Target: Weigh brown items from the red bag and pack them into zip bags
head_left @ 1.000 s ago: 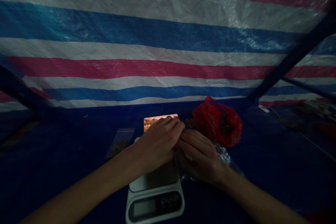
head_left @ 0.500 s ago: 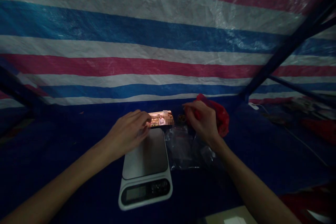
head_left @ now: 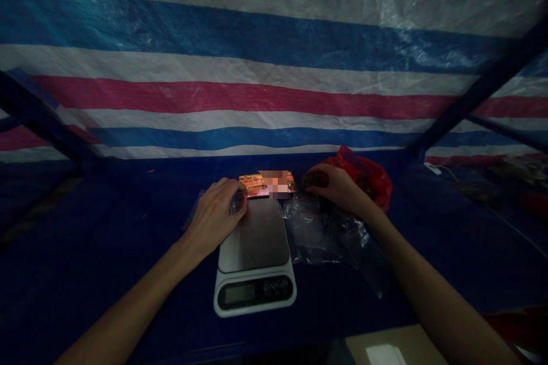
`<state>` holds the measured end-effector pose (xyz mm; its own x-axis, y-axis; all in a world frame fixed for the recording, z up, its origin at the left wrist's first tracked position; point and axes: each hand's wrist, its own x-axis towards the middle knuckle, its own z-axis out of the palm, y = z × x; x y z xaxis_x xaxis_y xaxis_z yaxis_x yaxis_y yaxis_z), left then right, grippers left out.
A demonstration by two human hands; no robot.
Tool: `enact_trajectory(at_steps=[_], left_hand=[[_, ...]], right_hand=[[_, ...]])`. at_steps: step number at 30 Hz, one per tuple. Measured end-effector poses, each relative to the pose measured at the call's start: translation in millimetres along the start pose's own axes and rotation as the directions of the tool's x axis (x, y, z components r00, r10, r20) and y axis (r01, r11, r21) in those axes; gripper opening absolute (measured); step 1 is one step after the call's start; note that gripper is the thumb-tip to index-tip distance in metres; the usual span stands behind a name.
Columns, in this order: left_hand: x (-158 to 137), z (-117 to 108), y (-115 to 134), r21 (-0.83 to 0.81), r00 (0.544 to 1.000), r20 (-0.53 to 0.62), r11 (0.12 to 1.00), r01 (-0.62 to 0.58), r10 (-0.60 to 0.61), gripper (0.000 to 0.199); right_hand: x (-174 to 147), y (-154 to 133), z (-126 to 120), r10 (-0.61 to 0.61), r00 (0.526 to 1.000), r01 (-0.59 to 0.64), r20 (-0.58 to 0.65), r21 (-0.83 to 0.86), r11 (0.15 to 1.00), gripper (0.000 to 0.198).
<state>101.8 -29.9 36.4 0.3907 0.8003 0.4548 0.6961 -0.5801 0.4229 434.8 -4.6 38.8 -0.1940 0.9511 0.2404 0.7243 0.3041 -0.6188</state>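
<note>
Fingers of the left hand (head_left: pixel 218 205) and right hand (head_left: pixel 340 187) are curled, whether clamped I cannot tell, and the scale (head_left: pixel 254 239) lies at lower centre, probably for both to reach easily.

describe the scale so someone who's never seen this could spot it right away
Below the striped sheet, find the blue surface. Between the two forearms sits the scale, just nearer than the lit screen. Unlike the clear plastic bags on its right, it has a white body and flat metal plate.
</note>
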Motion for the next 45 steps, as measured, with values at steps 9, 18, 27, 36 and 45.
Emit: enact_trajectory(at_steps=[9,18,27,36,45], left_hand=[[-3,-3,22,-0.083,0.998,-0.008,0.994,0.064,-0.065,0.016],[-3,-7,20,-0.181,0.983,-0.001,0.967,0.18,-0.184,0.021],[-3,-10,17,-0.321,0.974,0.01,0.922,0.216,-0.225,0.029],[-2,-9,7,-0.425,0.964,0.021,0.87,0.25,-0.267,0.033],[2,-27,16,-0.542,0.98,0.0,0.824,0.166,-0.197,0.01]], right_hand=[[-12,-58,41,-0.105,0.994,0.084,0.002,0.589,0.804,0.032],[-11,-104,58,-0.205,0.974,0.098,0.095,0.64,0.762,0.045],[0,-135,47,-0.36,0.93,0.312,0.067,0.372,0.874,0.033],[15,-153,42,-0.54,0.819,0.524,0.194,0.133,0.841,0.032],[20,-152,-3,-0.538,0.842,0.536,-0.029,-0.057,0.842,0.028]])
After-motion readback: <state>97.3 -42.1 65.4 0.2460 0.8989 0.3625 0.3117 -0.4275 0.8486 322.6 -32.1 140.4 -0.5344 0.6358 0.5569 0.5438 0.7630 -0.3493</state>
